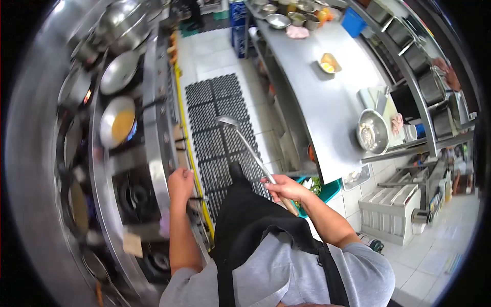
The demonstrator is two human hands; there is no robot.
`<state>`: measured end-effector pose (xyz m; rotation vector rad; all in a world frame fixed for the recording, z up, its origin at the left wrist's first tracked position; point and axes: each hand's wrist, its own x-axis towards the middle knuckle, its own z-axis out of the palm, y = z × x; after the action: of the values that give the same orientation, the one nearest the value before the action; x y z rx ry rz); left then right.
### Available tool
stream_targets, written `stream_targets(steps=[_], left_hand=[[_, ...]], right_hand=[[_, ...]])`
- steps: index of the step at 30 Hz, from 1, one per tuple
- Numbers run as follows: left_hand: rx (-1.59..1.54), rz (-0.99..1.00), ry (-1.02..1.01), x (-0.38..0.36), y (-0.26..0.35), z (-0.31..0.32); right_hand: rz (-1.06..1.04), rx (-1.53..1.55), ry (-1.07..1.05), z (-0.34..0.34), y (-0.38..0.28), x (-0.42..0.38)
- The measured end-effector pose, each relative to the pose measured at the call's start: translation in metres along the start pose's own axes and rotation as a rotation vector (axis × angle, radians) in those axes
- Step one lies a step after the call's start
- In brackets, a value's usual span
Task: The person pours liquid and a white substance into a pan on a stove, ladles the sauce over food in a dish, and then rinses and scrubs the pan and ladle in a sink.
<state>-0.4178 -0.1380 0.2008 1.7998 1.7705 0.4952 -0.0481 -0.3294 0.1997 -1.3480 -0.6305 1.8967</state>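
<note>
My right hand (pixel 287 188) is closed around the handle of a long metal ladle (pixel 249 147). The ladle's bowl points forward, over the black floor mat, and the wooden end of its handle sticks out behind my fingers. My left hand (pixel 181 183) hangs beside the front edge of the stove (pixel 157 169), fingers curled in, with nothing visible in them. On a burner to the left, a pan with yellow-orange liquid (pixel 121 126) sits with a blue flame at its side. Another pan (pixel 119 72) rests just beyond it.
Across the aisle runs a steel worktable (pixel 319 117) with a bowl of whitish food (pixel 373 132), a cutting board (pixel 367 97), a knife (pixel 381 102) and a small bowl with yellow food (pixel 329 63). Black mats (pixel 212 97) cover the aisle floor. A teal bin (pixel 331 191) stands near my right arm.
</note>
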Motion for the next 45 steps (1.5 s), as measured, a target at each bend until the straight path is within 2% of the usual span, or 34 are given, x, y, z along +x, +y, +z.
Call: stream_targets(steps=[2, 3, 4, 7, 8, 10, 13, 14, 16, 17, 19, 23, 26, 30, 35, 39, 41, 45], left_hand=[[0.151, 0.172, -0.15, 0.103, 0.01, 0.046], [0.102, 0.209, -0.187, 0.147, 0.029, 0.063], [0.055, 0.244, -0.219, 0.194, 0.053, 0.081], [-0.278, 0.039, -0.459, 0.315, 0.127, 0.126], [-0.384, -0.042, -0.512, 0.34, 0.161, 0.131], [-0.409, 0.012, -0.605, 0.394, 0.222, 0.142], [-0.544, 0.026, -0.631, 0.462, 0.308, 0.167], [-0.573, 0.046, -0.632, 0.484, 0.334, 0.178], [-0.592, 0.073, -0.635, 0.529, 0.378, 0.21], [-0.636, 0.067, -0.645, 0.545, 0.402, 0.222], [-0.673, 0.046, -0.655, 0.578, 0.45, 0.249], [-0.707, -0.021, -0.726, 0.635, 0.526, 0.313], [-0.793, -0.125, -0.672, 0.666, 0.574, 0.349], [-0.86, -0.257, -0.628, 0.704, 0.603, 0.387], [-0.982, -0.319, -0.627, 0.714, 0.594, 0.424], [-1.142, -0.324, -0.617, 0.702, 0.587, 0.419], [-1.177, -0.324, -0.615, 0.696, 0.578, 0.408], [-1.237, -0.349, -0.546, 0.689, 0.546, 0.374]], right_hand=[[-0.164, -0.675, 0.31, -0.016, -0.05, 0.053], [0.046, -0.318, 0.241, -0.005, -0.107, 0.053], [0.013, -0.17, 0.189, -0.007, -0.135, 0.066], [-0.057, 0.245, 0.039, -0.033, -0.211, 0.091], [-0.116, 0.273, 0.022, -0.042, -0.237, 0.097], [-0.223, 0.306, 0.046, -0.065, -0.296, 0.113], [-0.341, 0.043, 0.303, -0.108, -0.376, 0.151], [-0.315, 0.001, 0.429, -0.119, -0.406, 0.163], [-0.372, -0.204, 0.606, -0.164, -0.438, 0.2], [-0.367, -0.2, 0.607, -0.197, -0.44, 0.226], [-0.432, -0.651, 0.971, -0.264, -0.437, 0.278], [-0.382, -0.79, 1.091, -0.309, -0.467, 0.312], [-0.203, -0.786, 1.066, -0.313, -0.492, 0.317], [-0.12, -0.78, 1.085, -0.319, -0.496, 0.327], [0.002, -0.779, 1.037, -0.312, -0.498, 0.339], [0.007, -0.676, 0.98, -0.307, -0.495, 0.343], [-0.006, -0.453, 0.891, -0.302, -0.493, 0.341], [-0.089, -0.52, 0.83, -0.287, -0.478, 0.331]])
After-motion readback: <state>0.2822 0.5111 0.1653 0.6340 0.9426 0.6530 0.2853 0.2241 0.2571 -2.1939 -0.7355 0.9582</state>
